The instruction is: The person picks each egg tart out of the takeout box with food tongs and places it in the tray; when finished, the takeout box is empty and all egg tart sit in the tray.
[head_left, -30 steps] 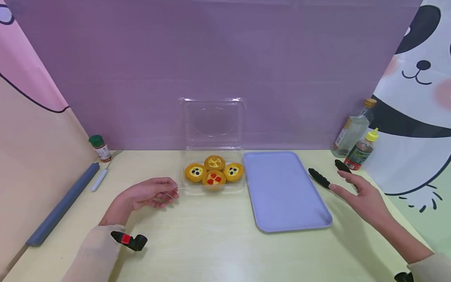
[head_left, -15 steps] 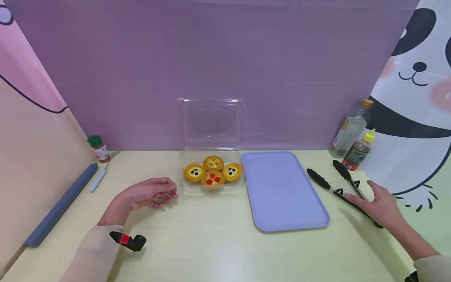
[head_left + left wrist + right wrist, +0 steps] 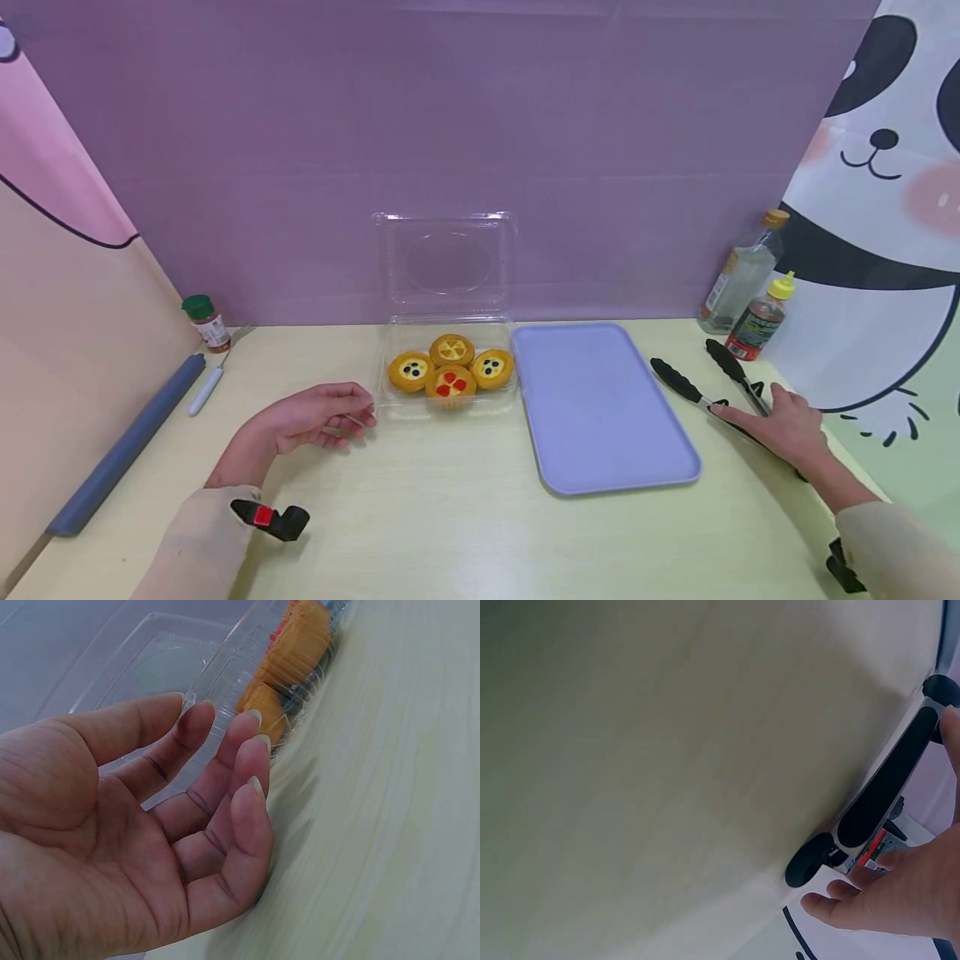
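My right hand (image 3: 787, 429) is spread over a pair of tongs (image 3: 677, 380) with black tips and handles, which lie parted on the table. In the right wrist view, the thumb is at one side of the tongs (image 3: 889, 780) and the fingers are at the other. My left hand (image 3: 318, 415) hangs with loosely bent fingers and holds nothing. Its fingertips are close to the front left corner of a clear plastic clamshell box (image 3: 450, 258) with its lid raised. Several egg tarts sit inside, the front one (image 3: 451, 383) topped with red pieces.
A lavender tray (image 3: 607, 408) lies between the box and the tongs. Behind the tongs stand a glass bottle (image 3: 738, 279) and a yellow-capped bottle (image 3: 757, 325). At the left are a green-capped jar (image 3: 207, 323), a fork (image 3: 206, 392) and a blue roll (image 3: 127, 446).
My right hand has drawn back from the tips of the tongs, then lowered over their middle. The left hand stays beside the box. The head view has shifted slightly.
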### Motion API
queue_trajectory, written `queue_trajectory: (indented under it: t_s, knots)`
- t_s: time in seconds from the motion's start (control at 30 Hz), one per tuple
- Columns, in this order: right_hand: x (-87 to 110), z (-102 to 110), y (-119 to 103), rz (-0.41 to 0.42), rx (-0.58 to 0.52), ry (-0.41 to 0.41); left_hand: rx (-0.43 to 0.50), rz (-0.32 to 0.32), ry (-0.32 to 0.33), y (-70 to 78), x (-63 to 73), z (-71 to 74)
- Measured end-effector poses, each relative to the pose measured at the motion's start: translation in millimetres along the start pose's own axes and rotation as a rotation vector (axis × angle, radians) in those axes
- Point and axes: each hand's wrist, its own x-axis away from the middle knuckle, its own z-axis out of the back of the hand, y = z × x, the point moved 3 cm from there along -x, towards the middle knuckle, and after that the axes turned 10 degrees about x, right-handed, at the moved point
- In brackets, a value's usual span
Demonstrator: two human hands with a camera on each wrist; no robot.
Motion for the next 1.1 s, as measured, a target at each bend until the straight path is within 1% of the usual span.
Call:
queue_trajectory:
  t_s: [0.2,0.37,0.57,0.7,0.83,0.97,1.1]
  knots:
    - [-6.7,0.1,-7.2,0.008,-0.039,-0.024,-0.007,-0.008,-0.001,0.8,0.9,0.8]
    - [-7.7,2.4,-10.9,-0.020,-0.054,-0.061,-0.009,-0.008,0.001,2.0,3.0,0.9]
    - [-4.1,3.3,-10.6,-0.046,-0.141,-0.105,-0.012,-0.008,0.003,5.3,4.2,1.2]
    - [-4.6,2.2,-10.4,-0.037,-0.191,-0.104,-0.016,-0.009,0.012,6.6,4.2,2.7]
    - [-4.9,-0.3,-9.2,-0.039,-0.206,-0.107,-0.020,-0.005,0.015,5.5,3.1,2.8]
    - [-3.0,-3.7,-6.7,-0.043,-0.206,-0.110,-0.018,-0.003,0.012,3.3,1.3,1.5]
    - [-0.6,-6.7,-4.7,-0.047,-0.186,-0.090,-0.020,-0.003,0.016,1.4,0.0,-0.4]
